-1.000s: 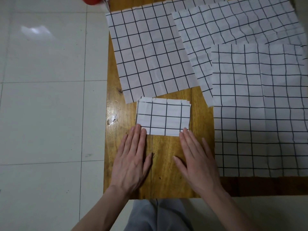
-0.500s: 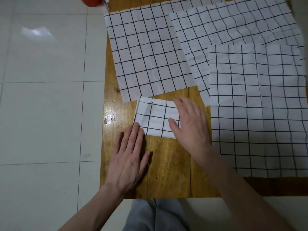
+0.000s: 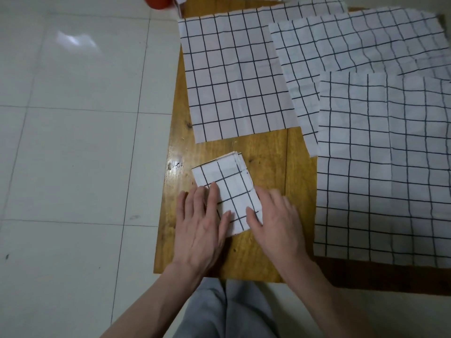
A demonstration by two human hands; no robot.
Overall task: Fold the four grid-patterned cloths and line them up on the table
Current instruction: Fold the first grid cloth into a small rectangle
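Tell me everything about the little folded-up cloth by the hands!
The folded cloth is white with thin black grid lines, folded into a small thick rectangle; its stacked layers show at the far edge. It lies flat but turned askew on the wooden table, near its left front corner, apart from the spread cloths. The left hand rests flat on its left side; the right hand touches its right edge.

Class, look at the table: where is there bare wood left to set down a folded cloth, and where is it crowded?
Bare wood shows between the folded cloth and the near edge of the left flat cloth, and in the strip right of the right hand, up to the big near cloth. The far and right table is crowded with three overlapping flat cloths.
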